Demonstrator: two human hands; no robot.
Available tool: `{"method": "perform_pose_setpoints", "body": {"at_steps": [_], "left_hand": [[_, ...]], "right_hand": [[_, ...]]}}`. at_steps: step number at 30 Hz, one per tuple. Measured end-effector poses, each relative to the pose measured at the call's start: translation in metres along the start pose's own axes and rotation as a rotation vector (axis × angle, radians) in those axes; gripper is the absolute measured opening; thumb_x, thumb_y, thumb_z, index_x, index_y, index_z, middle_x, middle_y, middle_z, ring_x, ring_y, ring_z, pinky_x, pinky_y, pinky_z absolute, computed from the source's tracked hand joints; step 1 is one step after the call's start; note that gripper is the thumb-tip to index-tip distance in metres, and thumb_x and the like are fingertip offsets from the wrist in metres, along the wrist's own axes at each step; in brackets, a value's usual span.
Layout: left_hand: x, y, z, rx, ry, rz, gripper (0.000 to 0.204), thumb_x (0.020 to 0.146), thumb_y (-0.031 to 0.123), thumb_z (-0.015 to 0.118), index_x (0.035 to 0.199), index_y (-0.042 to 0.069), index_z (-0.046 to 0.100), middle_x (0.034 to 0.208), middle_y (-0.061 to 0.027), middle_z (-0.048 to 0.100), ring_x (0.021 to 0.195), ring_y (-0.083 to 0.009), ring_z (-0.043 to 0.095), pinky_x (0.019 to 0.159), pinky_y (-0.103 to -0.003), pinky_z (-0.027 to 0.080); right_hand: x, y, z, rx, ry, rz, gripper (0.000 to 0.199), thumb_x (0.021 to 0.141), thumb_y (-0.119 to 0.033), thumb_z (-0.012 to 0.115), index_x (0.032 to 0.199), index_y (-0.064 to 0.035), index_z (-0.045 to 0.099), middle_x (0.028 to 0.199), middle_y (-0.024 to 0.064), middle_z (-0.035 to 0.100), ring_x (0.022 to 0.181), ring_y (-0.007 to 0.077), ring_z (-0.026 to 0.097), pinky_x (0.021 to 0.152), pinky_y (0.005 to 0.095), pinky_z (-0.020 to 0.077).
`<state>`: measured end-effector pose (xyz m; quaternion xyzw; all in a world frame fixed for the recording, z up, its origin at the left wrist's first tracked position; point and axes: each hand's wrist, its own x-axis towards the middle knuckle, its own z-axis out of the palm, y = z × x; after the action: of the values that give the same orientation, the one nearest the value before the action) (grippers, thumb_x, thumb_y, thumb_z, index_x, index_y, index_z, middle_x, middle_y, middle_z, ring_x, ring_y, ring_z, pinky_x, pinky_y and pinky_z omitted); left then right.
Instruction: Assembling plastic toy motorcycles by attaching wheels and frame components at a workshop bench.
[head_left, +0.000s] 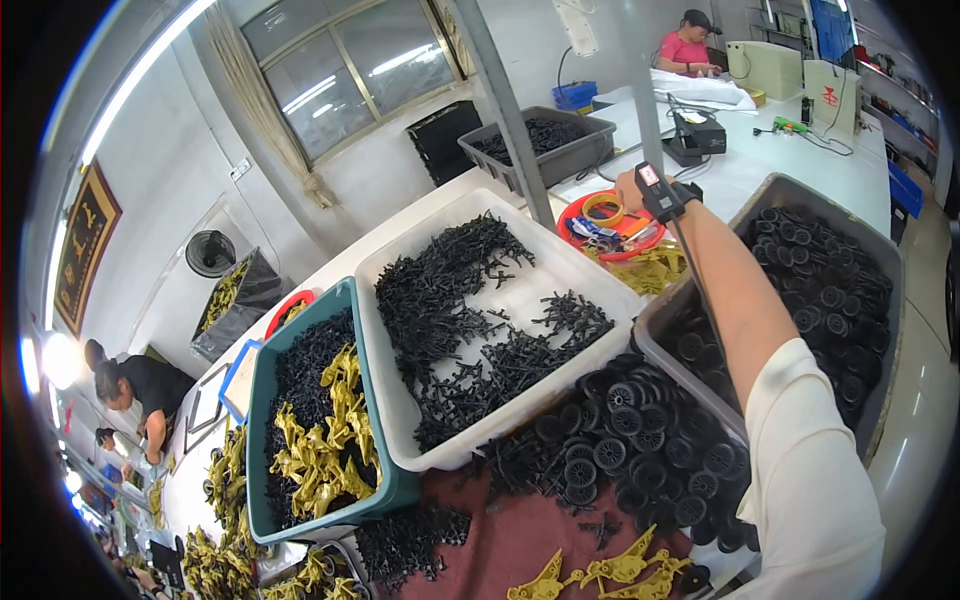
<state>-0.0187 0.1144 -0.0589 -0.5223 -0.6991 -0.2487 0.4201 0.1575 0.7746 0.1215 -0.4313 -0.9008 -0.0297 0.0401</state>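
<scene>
My right hand, with a small black device on its wrist, reaches far over a round red tray. Its fingers look curled down at the tray's edge; what they hold, if anything, is hidden. Next to them in the tray lie a yellow roll of tape and several small tools and packets. My left hand is out of view. Nearer me, gold toy motorcycle body parts lie on a dark red cloth, beside a heap of black toy wheels.
A white bin holds small black parts. Left of it, a teal bin contains black and gold parts. A grey bin of black wheels sits under my forearm. A metal post rises behind. Other people work farther off.
</scene>
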Motion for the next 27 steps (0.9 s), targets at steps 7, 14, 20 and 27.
{"method": "perform_pose_setpoints", "body": {"at_steps": [7, 14, 20, 27], "left_hand": [[-0.012, 0.012, -0.045, -0.052, -0.028, 0.001, 0.020, 0.086, 0.023, 0.064, 0.100, 0.010, 0.065, 0.098, -0.0077, 0.064, 0.092, -0.0263, 0.059, 0.087, -0.043, 0.042], [-0.036, 0.026, -0.105, -0.161, -0.044, 0.001, 0.021, 0.086, 0.021, 0.065, 0.103, 0.010, 0.064, 0.103, -0.0080, 0.063, 0.096, -0.0268, 0.058, 0.090, -0.044, 0.040], [-0.044, 0.019, -0.103, -0.358, -0.021, -0.037, 0.027, 0.086, 0.015, 0.066, 0.112, 0.006, 0.060, 0.114, -0.0133, 0.055, 0.104, -0.0336, 0.051, 0.089, -0.045, 0.041], [-0.042, 0.013, -0.099, -0.313, -0.078, 0.017, 0.023, 0.079, 0.009, 0.064, 0.101, 0.006, 0.057, 0.104, -0.0137, 0.054, 0.096, -0.0343, 0.052, 0.086, -0.047, 0.041]], "right_hand": [[-0.076, -0.005, -0.084, -0.063, -0.004, -0.136, 0.023, 0.074, -0.024, 0.074, 0.091, -0.0080, 0.074, 0.092, 0.0132, 0.072, 0.091, 0.0292, 0.068, 0.078, 0.0392, 0.0524], [-0.297, -0.064, -0.130, 0.010, -0.180, -0.149, 0.034, 0.081, -0.029, 0.069, 0.106, -0.0062, 0.067, 0.093, 0.0123, 0.070, 0.089, 0.0299, 0.066, 0.075, 0.0396, 0.0509], [-0.429, -0.107, -0.076, 0.245, -0.190, -0.182, 0.038, 0.091, -0.033, 0.060, 0.117, -0.0056, 0.060, 0.110, 0.0147, 0.062, 0.106, 0.0321, 0.059, 0.089, 0.0408, 0.0480], [-0.489, -0.140, -0.034, 0.422, 0.375, -0.032, 0.019, 0.093, -0.021, 0.058, 0.101, -0.0043, 0.063, 0.096, 0.0127, 0.061, 0.089, 0.0333, 0.061, 0.076, 0.0392, 0.0485]]}}
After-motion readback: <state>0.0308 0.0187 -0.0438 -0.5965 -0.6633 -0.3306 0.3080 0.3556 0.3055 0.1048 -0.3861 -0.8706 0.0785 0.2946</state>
